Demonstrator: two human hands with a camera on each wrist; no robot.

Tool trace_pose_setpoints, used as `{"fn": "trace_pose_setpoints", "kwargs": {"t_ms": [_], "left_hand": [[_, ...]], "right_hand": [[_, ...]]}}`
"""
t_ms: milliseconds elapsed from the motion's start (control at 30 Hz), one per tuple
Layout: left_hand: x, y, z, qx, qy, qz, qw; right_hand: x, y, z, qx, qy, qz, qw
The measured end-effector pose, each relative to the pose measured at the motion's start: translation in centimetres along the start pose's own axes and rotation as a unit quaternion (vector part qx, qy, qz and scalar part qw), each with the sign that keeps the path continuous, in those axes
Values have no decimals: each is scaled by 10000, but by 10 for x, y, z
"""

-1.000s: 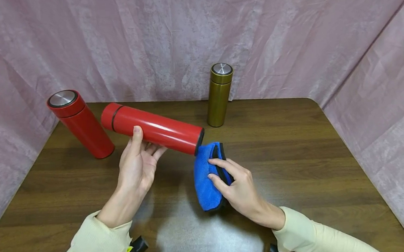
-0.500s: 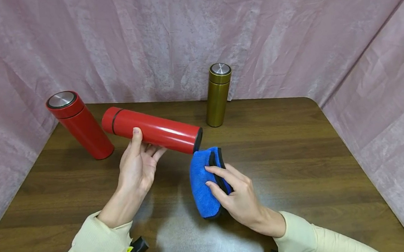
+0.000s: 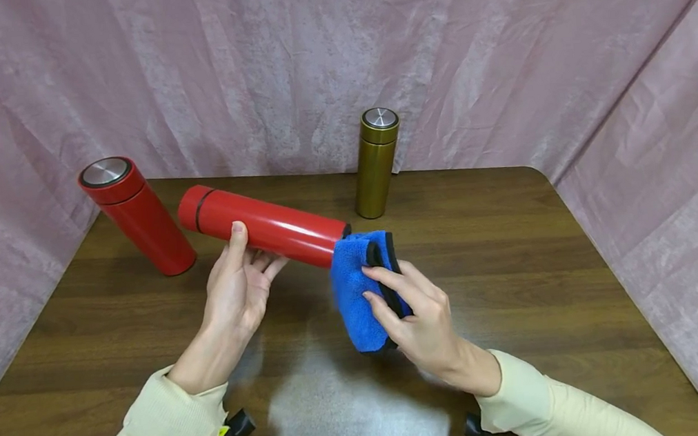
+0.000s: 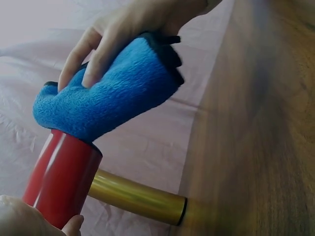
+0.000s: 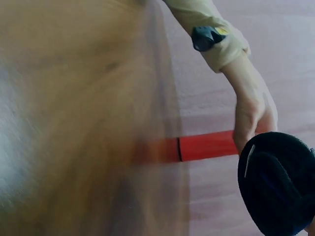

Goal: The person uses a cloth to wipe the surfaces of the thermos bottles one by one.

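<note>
Red round bottle [image 3: 271, 223] tilts in the curled left hand [image 3: 239, 283] above one brown wood table [image 3: 527, 265]. The right hand [image 3: 421, 314] pinches one fluffy blue cloth [image 3: 354, 294] against the bottle's end. Head view alone shows silver lids [image 3: 106, 171] on a second red bottle [image 3: 145, 225], left, and one gold bottle [image 3: 377, 177], far.

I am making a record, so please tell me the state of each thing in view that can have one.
Held red bottle: lid on, sideways, in the air.
Standing red bottle: upright, lid on.
Gold bottle: upright, lid on.
Blue cloth: folded, touching the held red bottle's base end.
Left hand: holding the held red bottle.
Right hand: gripping the blue cloth.
Pink curtain: hanging in loose folds.
</note>
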State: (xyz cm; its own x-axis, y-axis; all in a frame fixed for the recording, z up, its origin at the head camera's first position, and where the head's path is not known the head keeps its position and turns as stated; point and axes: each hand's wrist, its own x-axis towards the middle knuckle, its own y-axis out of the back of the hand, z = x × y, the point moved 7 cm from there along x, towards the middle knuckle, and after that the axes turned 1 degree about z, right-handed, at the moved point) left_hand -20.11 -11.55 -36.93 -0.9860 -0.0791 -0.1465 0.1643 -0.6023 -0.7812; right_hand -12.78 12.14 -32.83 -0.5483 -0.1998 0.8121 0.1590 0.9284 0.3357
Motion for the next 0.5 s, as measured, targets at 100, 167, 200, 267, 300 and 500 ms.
{"fn": "trace_pose_setpoints", "kwargs": {"t_ms": [100, 167, 200, 267, 300, 500], "left_hand": [[-1, 0, 0, 65, 17, -34, 10000], [-2, -1, 0, 121, 18, -64, 9999], [-2, -1, -1, 127, 22, -80, 9999], [-3, -2, -1, 139, 33, -115, 9998], [-4, -2, -1, 150, 39, -131, 9998], [-5, -3, -2, 168, 36, -139, 9998]], "right_hand": [[7, 4, 2, -118, -52, 28, 9999], [11, 6, 6, -216, -125, 41, 9997], [13, 6, 8, -272, -172, 51, 9995], [16, 8, 13, -392, -254, 104, 9989], [17, 9, 15, -449, -297, 133, 9985], [19, 10, 31, -664, -503, 184, 9964]]}}
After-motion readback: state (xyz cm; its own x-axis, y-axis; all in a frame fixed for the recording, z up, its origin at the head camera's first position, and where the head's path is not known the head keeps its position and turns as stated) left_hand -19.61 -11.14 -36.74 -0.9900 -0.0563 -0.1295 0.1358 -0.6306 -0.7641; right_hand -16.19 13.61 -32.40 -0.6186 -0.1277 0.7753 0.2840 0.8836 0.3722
